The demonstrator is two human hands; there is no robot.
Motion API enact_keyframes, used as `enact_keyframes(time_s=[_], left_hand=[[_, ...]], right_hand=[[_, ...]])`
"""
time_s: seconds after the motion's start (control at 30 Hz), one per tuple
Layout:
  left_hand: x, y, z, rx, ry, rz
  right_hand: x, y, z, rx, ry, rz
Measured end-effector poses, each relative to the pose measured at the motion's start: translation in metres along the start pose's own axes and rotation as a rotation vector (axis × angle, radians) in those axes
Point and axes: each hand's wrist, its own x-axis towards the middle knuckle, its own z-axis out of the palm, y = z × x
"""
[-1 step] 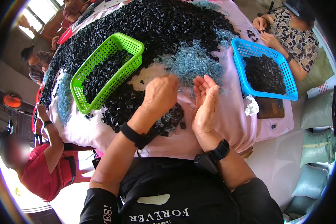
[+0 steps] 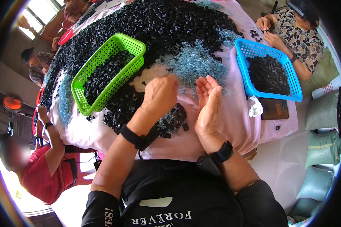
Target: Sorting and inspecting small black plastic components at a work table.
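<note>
My left hand (image 2: 160, 94) is closed, its back toward me, above the near edge of the clear bluish plastic pieces (image 2: 197, 62). Whatever its curled fingers pinch, if anything, is hidden. To its right my right hand (image 2: 208, 104) is turned palm inward, fingers stretched and slightly cupped, with nothing visible in it. Below and left of my left hand lies a small heap of black plastic pieces (image 2: 121, 109), with some clear ones mixed in at its right end. A green basket (image 2: 106, 49) holding black pieces stands beyond this heap.
A blue basket (image 2: 263, 94) of black pieces stands at the right, near a crumpled white tissue (image 2: 255, 108) and a dark phone-like slab (image 2: 274, 109). A large black heap (image 2: 159, 26) covers the far table. Co-workers sit left and right; stuffed sacks (image 2: 322, 147) line the right side.
My left hand has shifted very slightly to the left. My right hand and the baskets look the same.
</note>
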Motion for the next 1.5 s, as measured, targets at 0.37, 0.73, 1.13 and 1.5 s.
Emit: enact_keyframes(time_s=[0.37,0.73,1.13,1.5], left_hand=[[-0.014,-0.011,-0.024,0.012,-0.245,-0.016],[-0.023,-0.016,-0.018,0.016,-0.228,0.161],[-0.022,-0.005,-0.022,-0.051,-0.132,0.212],[-0.008,0.018,-0.031,-0.322,-0.007,0.145]], right_hand=[[-0.002,-0.005,0.002,-0.084,-0.031,-0.012],[-0.004,-0.001,0.005,-0.121,-0.203,0.039],[-0.004,0.003,0.003,-0.237,-0.196,0.016],[-0.004,0.008,0.004,-0.055,-0.256,0.138]])
